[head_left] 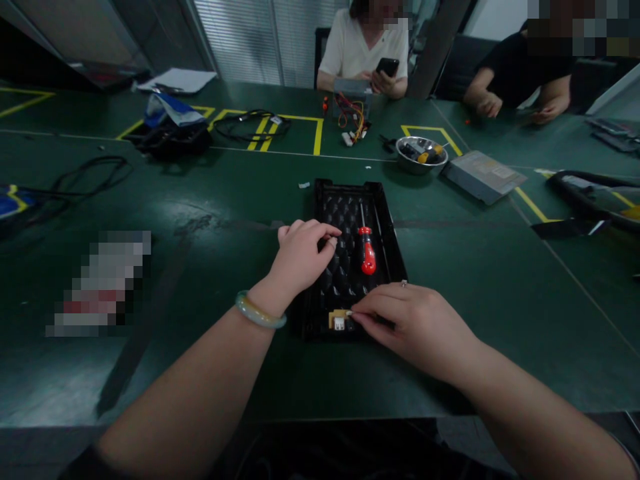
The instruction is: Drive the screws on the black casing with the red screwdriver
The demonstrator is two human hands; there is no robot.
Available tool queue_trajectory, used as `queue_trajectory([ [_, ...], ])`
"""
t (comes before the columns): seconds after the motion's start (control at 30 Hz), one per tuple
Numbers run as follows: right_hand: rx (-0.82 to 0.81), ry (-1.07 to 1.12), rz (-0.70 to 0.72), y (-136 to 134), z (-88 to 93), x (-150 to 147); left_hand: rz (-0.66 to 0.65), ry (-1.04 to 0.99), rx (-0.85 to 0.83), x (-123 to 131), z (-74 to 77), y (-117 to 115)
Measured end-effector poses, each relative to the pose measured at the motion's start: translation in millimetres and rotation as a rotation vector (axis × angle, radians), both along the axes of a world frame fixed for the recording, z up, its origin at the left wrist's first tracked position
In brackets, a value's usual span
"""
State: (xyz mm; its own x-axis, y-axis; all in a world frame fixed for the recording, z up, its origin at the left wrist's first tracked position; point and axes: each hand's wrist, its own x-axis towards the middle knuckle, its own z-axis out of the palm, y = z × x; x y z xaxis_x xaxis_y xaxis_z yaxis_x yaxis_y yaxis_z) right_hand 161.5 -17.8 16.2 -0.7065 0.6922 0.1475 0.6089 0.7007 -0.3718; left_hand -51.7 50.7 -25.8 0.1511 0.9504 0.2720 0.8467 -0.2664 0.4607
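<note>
A black rectangular plastic tray (pixel 395 253) with a quilted inner surface lies in front of me. Inside it rests a screwdriver (pixel 367 250) with a red and black handle, its shaft pointing away from me. At the tray's near end is a small yellowish circuit board (pixel 334 314) with a white connector. My right hand (pixel 415 323) pinches the board's right edge between thumb and index finger. Over the tray's left rim is my left hand (pixel 305 257), its fingers loosely bent and slightly apart, with nothing visible in them. A bangle circles the left wrist.
Beyond the tray stand a metal bowl (pixel 421 157) of tools, a grey metal box (pixel 483 175) and a power supply (pixel 353 93) with loose wires. Black cables (pixel 250 125) and a black organizer (pixel 170 137) lie to the left. Two people sit across the green table (pixel 225 380).
</note>
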Motion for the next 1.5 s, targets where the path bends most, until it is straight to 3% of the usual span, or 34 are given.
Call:
queue_trajectory([
  [0.6, -0.13, -0.009, 0.015, 2, -11.6, -6, -0.007, 0.0, 0.001, 0, 0.7, 0],
  [1.5, 0.021, -0.038, 0.054, -2, -19.9, -6, -0.022, -0.016, 0.025, 0, -1.4, 1],
])
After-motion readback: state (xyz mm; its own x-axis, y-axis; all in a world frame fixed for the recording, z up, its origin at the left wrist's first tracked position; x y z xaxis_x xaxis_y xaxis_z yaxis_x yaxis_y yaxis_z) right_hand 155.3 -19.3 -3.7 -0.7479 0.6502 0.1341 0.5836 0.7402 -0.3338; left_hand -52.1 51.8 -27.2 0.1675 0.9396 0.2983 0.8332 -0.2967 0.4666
